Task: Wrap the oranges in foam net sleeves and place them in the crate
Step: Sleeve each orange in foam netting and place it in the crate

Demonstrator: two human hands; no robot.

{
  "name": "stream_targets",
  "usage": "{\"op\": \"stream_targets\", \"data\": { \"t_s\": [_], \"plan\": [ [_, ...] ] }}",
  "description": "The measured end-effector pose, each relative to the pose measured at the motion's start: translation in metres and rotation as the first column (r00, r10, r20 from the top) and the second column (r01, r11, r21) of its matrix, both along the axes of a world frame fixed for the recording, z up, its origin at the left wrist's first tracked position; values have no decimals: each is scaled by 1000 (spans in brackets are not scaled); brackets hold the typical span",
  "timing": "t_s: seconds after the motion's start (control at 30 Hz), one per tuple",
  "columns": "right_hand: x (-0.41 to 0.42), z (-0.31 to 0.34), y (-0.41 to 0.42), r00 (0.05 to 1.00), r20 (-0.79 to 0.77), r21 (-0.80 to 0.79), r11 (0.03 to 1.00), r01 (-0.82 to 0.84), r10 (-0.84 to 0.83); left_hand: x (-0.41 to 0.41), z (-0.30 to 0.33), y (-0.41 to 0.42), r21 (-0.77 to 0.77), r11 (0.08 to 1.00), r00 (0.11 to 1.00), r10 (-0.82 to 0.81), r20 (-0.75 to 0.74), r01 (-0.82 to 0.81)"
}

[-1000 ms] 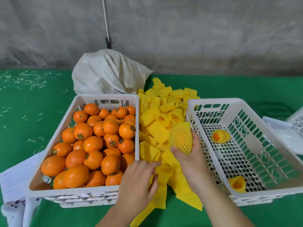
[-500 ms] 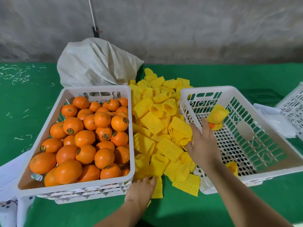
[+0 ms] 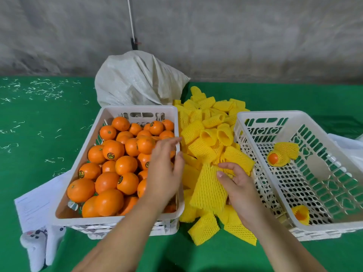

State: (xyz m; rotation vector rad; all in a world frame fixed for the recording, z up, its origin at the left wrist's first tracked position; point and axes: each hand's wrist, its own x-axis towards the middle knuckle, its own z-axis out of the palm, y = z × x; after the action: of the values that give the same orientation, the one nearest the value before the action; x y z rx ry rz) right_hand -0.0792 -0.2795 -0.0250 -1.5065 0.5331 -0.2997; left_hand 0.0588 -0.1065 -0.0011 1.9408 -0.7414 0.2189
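The left hand [image 3: 164, 169] hovers open directly over the oranges [image 3: 115, 163] in the left crate [image 3: 82, 154], while the right hand [image 3: 238, 185] pinches a foam sleeve [image 3: 209, 190] just beside it, long axis pointing away.

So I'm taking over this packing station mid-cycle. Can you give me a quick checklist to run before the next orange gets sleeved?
1. Sleeve in hand: ok. The right hand pinches a yellow foam sleeve.
2. Orange picked: not ok. The left hand hovers open over the left crate and holds nothing.
3. Oranges in reach: ok. The oranges fill that crate.
4. Room in the right crate: ok. Only three wrapped oranges lie in it.
5. Sleeve mouth open: cannot tell.
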Motion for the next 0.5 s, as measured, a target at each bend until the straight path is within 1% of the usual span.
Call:
{"op": "stream_targets", "data": {
  "t_s": [0.03,0.07,0.1,0.13,0.17,0.2,0.23,0.3,0.37,0.4,0.43,0.47,0.5],
  "plan": [
    [2,2,0,998,22,-48,997,58,-57,20,-2,5,202,978,997,53,48,-61],
    [3,4,1,994,49,-78,991,106,-102,35,-4,8,451,884,992,88,91,-120],
    [3,5,1,987,74,-81,986,146,-140,46,-7,9,652,741,987,100,128,-159],
    [3,6,2,982,93,-60,984,169,-164,52,-12,8,771,608,981,90,172,-191],
    [3,8,4,981,107,-15,986,167,-164,54,-17,5,826,516,972,68,224,-226],
    [4,10,6,982,111,31,988,151,-153,56,-18,1,844,468,962,56,268,-262],
    [4,12,7,984,110,59,989,136,-142,58,-17,-2,845,443,950,51,308,-298],
    [4,14,9,986,105,75,990,118,-126,65,-12,-4,836,431,930,22,367,-340],
    [3,17,12,985,115,90,988,122,-132,70,-7,4,828,454,933,23,359,-330],
    [4,18,12,981,129,97,986,133,-145,69,-6,8,812,493,940,38,340,-313],
    [6,17,13,978,136,98,984,147,-159,66,-6,12,783,551,948,57,312,-290],
    [10,18,15,979,124,82,985,150,-159,60,-8,15,740,616,956,76,285,-270],
    [18,15,18,987,86,28,990,136,-138,52,-9,16,693,677,963,98,250,-249]
  ]
}}
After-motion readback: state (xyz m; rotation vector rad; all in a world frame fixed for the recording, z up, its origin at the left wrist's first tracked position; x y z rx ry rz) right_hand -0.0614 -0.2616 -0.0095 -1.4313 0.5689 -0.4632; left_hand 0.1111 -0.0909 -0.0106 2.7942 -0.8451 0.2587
